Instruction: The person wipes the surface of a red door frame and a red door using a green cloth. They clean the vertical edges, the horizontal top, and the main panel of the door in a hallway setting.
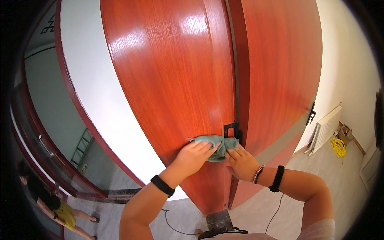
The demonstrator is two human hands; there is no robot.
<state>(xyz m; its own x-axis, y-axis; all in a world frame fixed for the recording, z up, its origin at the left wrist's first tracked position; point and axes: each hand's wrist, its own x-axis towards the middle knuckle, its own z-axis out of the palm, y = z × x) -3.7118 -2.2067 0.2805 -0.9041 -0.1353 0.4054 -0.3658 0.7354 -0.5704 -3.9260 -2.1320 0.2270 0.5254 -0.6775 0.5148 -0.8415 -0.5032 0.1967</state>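
Observation:
A green cloth (216, 147) lies bunched against a glossy reddish wooden door panel (168, 90), just below and left of a black metal door handle plate (230, 129). My left hand (195, 157) presses the cloth flat to the panel, fingers spread over it. At the panel's right edge my right hand (241, 162) has its fingertips on the cloth's right end; the thumb side is partly turned away. Each forearm wears a black strap, and bracelets circle my right wrist.
Another door panel (279, 75) stands at the right. Beyond it are a white radiator (326, 129), a coiled yellow cable (338, 147) and a bucket (345, 135). A thin black cord (275, 213) crosses the floor. Another person (51, 199) appears at lower left, near a glazed door frame.

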